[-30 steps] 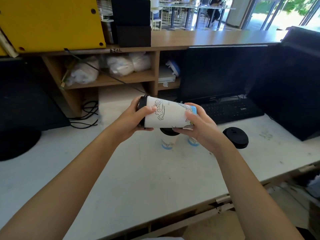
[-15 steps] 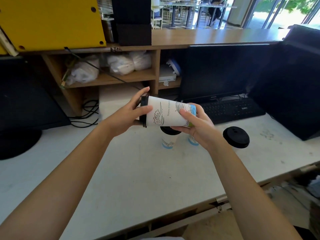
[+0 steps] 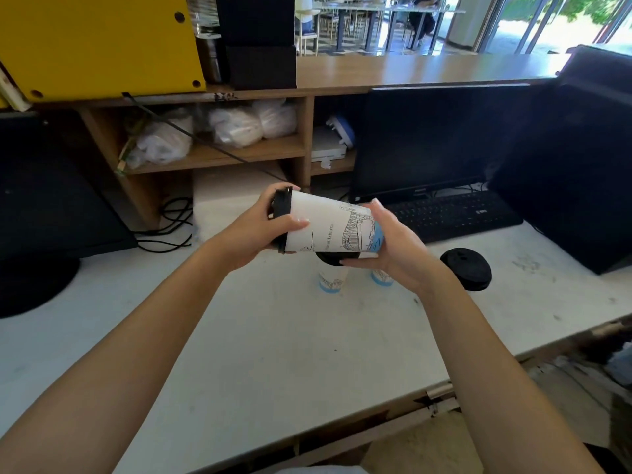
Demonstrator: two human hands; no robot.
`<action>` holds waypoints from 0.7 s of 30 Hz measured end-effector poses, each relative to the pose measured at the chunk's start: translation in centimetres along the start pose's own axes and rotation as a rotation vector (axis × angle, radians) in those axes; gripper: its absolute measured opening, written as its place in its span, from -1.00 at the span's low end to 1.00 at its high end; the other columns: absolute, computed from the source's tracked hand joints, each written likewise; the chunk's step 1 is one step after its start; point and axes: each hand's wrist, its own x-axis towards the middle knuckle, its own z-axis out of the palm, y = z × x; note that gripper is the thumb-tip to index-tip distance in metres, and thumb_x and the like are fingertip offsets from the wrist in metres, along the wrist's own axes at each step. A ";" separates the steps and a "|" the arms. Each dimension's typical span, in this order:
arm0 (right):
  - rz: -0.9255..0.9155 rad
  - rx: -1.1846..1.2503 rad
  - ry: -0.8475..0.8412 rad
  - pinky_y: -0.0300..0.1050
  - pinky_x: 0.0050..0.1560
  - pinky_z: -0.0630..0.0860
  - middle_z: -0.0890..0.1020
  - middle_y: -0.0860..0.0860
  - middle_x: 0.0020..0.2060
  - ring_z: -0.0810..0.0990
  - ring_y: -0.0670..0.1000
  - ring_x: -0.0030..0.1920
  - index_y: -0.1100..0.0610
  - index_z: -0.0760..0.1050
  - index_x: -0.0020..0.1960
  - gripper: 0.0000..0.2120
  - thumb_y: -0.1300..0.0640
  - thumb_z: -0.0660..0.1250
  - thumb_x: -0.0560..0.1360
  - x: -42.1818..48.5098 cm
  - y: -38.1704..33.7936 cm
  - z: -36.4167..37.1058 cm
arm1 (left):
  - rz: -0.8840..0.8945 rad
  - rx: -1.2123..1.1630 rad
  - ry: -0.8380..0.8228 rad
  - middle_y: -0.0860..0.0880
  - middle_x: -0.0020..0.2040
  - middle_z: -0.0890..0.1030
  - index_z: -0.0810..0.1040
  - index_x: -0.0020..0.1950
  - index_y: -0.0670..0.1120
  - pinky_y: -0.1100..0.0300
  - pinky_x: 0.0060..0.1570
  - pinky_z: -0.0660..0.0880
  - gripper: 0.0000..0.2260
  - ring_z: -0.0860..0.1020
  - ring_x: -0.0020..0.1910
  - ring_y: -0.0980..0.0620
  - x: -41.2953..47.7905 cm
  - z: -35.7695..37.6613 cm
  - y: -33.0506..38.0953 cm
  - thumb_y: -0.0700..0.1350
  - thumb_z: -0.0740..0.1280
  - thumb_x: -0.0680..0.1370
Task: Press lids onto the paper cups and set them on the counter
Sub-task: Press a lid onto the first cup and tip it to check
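I hold a white paper cup with line drawings and a blue base sideways above the white counter. A black lid sits on its mouth at the left end. My left hand wraps the lid end, thumb across the cup wall. My right hand grips the cup's base. Below it stands a lidded cup, and another cup shows only its blue bottom behind my right hand. A loose black lid lies on the counter to the right.
A black keyboard and monitor sit behind the cups. A second monitor's base stands at the left with cables beside it. Wooden shelves hold plastic bags. The counter's front edge is worn.
The cup has turned in my hands, showing a different drawing. My left fingers shifted around the lid rim. The cup stays sideways over the same spot.
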 end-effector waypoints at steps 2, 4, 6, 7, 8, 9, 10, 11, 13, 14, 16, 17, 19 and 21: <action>0.105 -0.058 0.002 0.10 -0.08 0.64 0.61 0.15 0.10 0.66 0.12 0.04 0.00 0.40 0.30 -0.48 -0.30 0.08 0.51 0.2 -0.3 -0.1 | 0.145 0.142 0.017 0.11 0.08 0.40 0.27 0.30 0.12 0.22 -0.29 0.57 -0.51 0.51 0.03 0.01 -0.6 0.3 -0.1 -0.22 0.37 0.48; 0.139 -0.078 -0.019 0.07 -0.08 0.64 0.65 0.15 0.03 0.70 0.13 -0.04 0.00 0.44 0.23 -0.50 -0.31 0.08 0.51 0.2 -0.5 -0.1 | 0.250 0.213 0.018 0.17 0.10 0.37 0.25 0.29 0.16 0.22 -0.29 0.59 -0.43 0.48 0.03 0.07 -0.9 0.4 -0.4 -0.27 0.41 0.44; 0.120 -0.006 0.005 0.01 -0.14 0.65 0.65 0.16 0.02 0.70 0.12 -0.06 0.04 0.46 0.22 -0.57 -0.22 0.19 0.51 0.2 -0.5 0.1 | 0.300 0.218 -0.004 0.17 0.15 0.36 0.23 0.31 0.17 0.25 -0.27 0.58 -0.36 0.47 0.09 0.08 -0.9 0.3 -0.6 -0.29 0.44 0.41; 0.100 0.042 0.022 0.00 -0.16 0.65 0.63 0.16 0.04 0.69 0.11 -0.04 0.07 0.45 0.23 -0.60 -0.16 0.24 0.52 0.2 -0.5 0.1 | 0.315 0.214 -0.026 0.15 0.21 0.35 0.21 0.34 0.17 0.27 -0.25 0.57 -0.33 0.45 0.15 0.08 -0.9 0.1 -0.7 -0.29 0.45 0.41; 0.079 0.087 0.033 0.00 -0.16 0.65 0.62 0.15 0.05 0.67 0.11 0.00 0.09 0.44 0.24 -0.62 -0.11 0.27 0.52 0.3 -0.5 0.2 | 0.323 0.210 -0.056 0.13 0.30 0.33 0.18 0.37 0.20 0.28 -0.21 0.57 -0.29 0.43 0.22 0.09 -0.9 -0.1 -0.8 -0.28 0.45 0.41; 0.056 0.119 0.034 0.00 -0.15 0.65 0.61 0.14 0.06 0.66 0.10 0.02 0.10 0.44 0.23 -0.64 -0.07 0.29 0.52 0.3 -0.3 0.2 | 0.318 0.218 -0.084 0.13 0.38 0.28 0.14 0.40 0.24 0.27 -0.17 0.57 -0.25 0.39 0.27 0.10 -0.7 -0.4 -0.8 -0.26 0.44 0.42; 0.029 0.132 0.028 0.00 -0.14 0.65 0.60 0.13 0.07 0.65 0.09 0.04 0.11 0.43 0.22 -0.66 -0.03 0.29 0.52 0.3 -0.1 0.2 | 0.300 0.231 -0.108 0.15 0.44 0.24 0.09 0.41 0.29 0.26 -0.11 0.57 -0.24 0.36 0.32 0.12 -0.5 -0.8 -0.9 -0.23 0.43 0.44; 0.001 0.130 0.021 -0.01 -0.13 0.64 0.60 0.12 0.07 0.64 0.08 0.05 0.12 0.43 0.21 -0.68 0.00 0.30 0.52 0.4 0.3 0.1 | 0.265 0.231 -0.127 0.17 0.46 0.22 0.06 0.40 0.34 0.24 -0.03 0.56 -0.25 0.33 0.35 0.13 -0.3 -1.2 -1.0 -0.17 0.42 0.45; -0.047 0.115 0.014 -0.01 -0.10 0.64 0.61 0.08 0.06 0.64 0.05 0.05 0.11 0.42 0.15 -0.76 0.05 0.30 0.53 0.4 0.7 0.2 | 0.139 0.123 -0.145 0.15 0.46 0.26 0.08 0.39 0.37 0.15 0.11 0.53 -0.34 0.36 0.34 0.11 0.2 -1.8 -1.0 -0.01 0.38 0.46; -0.068 0.116 0.012 -0.01 -0.08 0.64 0.62 0.06 0.04 0.65 0.03 0.04 0.10 0.41 0.13 -0.78 0.07 0.31 0.52 0.4 0.8 0.2 | 0.069 0.048 -0.145 0.11 0.44 0.29 0.12 0.41 0.35 0.08 0.11 0.54 -0.40 0.40 0.32 0.06 0.5 -2.0 -1.1 0.02 0.33 0.49; -0.108 0.128 -0.006 -0.01 -0.06 0.63 0.63 0.04 0.04 0.66 0.01 0.03 0.09 0.41 0.14 -0.78 0.12 0.31 0.52 0.5 0.8 0.3 | -0.027 -0.031 -0.157 0.05 0.39 0.35 0.13 0.46 0.22 0.01 0.01 0.59 -0.49 0.44 0.27 -0.04 1.0 -2.3 -1.1 -0.08 0.23 0.58; -0.125 0.121 -0.018 0.00 -0.04 0.63 0.63 0.04 0.07 0.65 0.02 0.06 0.08 0.40 0.17 -0.76 0.14 0.32 0.52 0.6 0.7 0.2 | -0.046 -0.041 -0.175 0.05 0.36 0.38 0.12 0.49 0.18 0.02 -0.03 0.61 -0.48 0.47 0.25 -0.06 1.2 -2.4 -1.1 -0.13 0.21 0.59; -0.150 0.094 -0.035 0.03 0.02 0.62 0.60 0.07 0.13 0.60 0.06 0.14 0.07 0.37 0.24 -0.68 0.17 0.32 0.51 0.7 0.5 0.0 | -0.035 -0.035 -0.200 0.07 0.32 0.41 0.12 0.50 0.15 0.06 -0.05 0.61 -0.42 0.50 0.21 -0.03 1.4 -2.7 -1.0 -0.21 0.24 0.56; -0.155 0.106 -0.043 0.07 0.08 0.60 0.58 0.11 0.17 0.57 0.08 0.19 0.09 0.34 0.29 -0.61 0.22 0.33 0.50 1.0 0.4 -0.2 | 0.000 0.005 -0.191 0.05 0.32 0.40 0.15 0.49 0.14 0.10 -0.02 0.60 -0.38 0.51 0.21 0.00 1.6 -3.1 -1.0 -0.24 0.30 0.52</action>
